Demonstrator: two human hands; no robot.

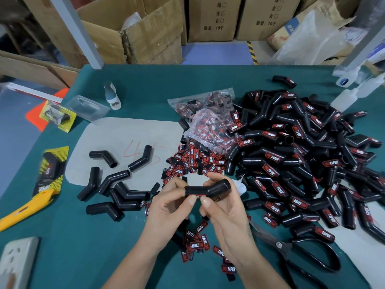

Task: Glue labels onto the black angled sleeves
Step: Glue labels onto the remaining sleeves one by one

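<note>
Both hands hold one black angled sleeve above the green table, near its front middle. My left hand grips the sleeve's left end. My right hand wraps the bent right part, and both thumbs press on its near side where a red edge of a label shows. Plain black sleeves lie in a loose group at the left. A big heap of labelled sleeves fills the right. Loose red-and-black labels lie behind the hands, and more labels lie under my wrists.
A plastic bag of labels sits at the heap's edge. Black scissors lie at the right front. A glue bottle stands at the back left, a yellow utility knife at the left, and clear squeeze bottles at the far right.
</note>
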